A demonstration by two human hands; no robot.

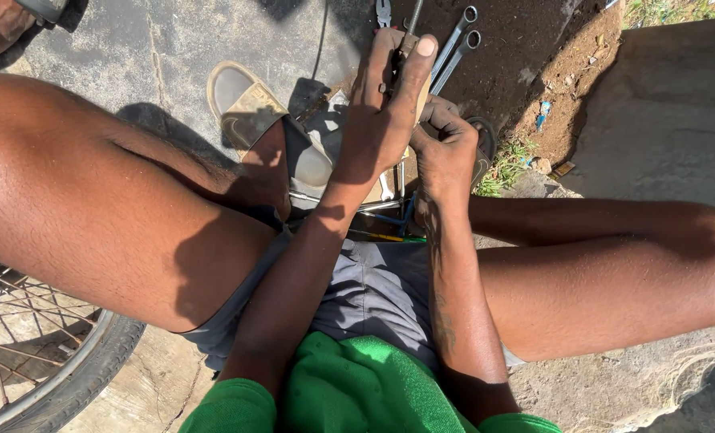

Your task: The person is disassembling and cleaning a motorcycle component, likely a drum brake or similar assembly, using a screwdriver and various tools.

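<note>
— Metal part (405,50), small and tan-looking, sits right between the two hands, low in front of the seated person's knees, over the dark ground. Most of it is hidden, so its shape is hard to tell.

— And the left hand (381,112)?

— Laid over the part from the near side, fingers stretched forward and pressed together, thumb (419,64) up along the part's right edge. It covers the part rather than pinching it.

— The right hand (445,144)?

— Curled tight just beside the left, knuckles up, fingers folded in underneath. What it grips I cannot tell; the left hand blocks it.

— Around them?

— Two spanners (457,44) lie side by side on the ground just beyond the fingertips, ring ends pointing away. Pliers (384,11) peek in at the top edge. A sandal (249,108) is on the left foot, near the left wrist. Thin metal rods (373,206) and a blue wire (401,218) lie under the forearms. A bicycle wheel (44,361) with spokes shows at the lower left, well apart from the hands.
</note>
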